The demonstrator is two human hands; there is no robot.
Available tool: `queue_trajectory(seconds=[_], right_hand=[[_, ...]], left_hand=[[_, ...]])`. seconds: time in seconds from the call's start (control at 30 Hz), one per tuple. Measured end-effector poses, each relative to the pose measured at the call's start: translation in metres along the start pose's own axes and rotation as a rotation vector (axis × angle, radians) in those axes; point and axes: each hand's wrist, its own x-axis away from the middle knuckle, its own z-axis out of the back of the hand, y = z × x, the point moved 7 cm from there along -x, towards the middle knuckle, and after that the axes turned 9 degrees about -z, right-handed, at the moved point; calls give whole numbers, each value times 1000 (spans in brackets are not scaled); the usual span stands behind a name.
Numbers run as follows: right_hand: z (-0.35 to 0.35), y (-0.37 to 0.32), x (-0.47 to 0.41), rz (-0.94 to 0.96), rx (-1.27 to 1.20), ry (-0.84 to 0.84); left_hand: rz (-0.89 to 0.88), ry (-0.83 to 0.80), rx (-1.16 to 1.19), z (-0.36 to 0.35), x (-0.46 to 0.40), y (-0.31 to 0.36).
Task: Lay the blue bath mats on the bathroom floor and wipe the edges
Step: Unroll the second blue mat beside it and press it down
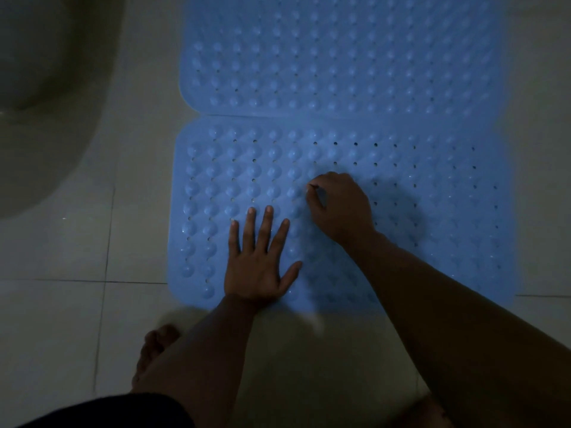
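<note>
Two blue bath mats with bumps and small holes lie flat on the tiled floor, edge to edge. The near mat (432, 186) is in the middle of the view and the far mat (340, 57) lies beyond it. My left hand (258, 261) rests palm down on the near mat with its fingers spread. My right hand (340, 208) is on the same mat just to the right, fingers curled under; whether it grips anything is too dark to tell.
A pale toilet base (46, 103) stands at the left, close to the mats' left edges. Light floor tiles (61, 319) surround the mats. My bare foot (154, 350) and knee are at the bottom, just in front of the near mat.
</note>
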Motion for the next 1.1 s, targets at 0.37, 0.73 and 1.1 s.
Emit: queue_trajectory(seconds=[0.37,0.73,1.1], right_hand=[[-17,-60,21,57,80,-149],[-128,-136,120,223,305,-332],[-136,-130,126,230,371,-312]], left_hand=[[47,36,132,48,2,-49],[422,71,82,46,55,-134],[472,68,62,40,99,-186]])
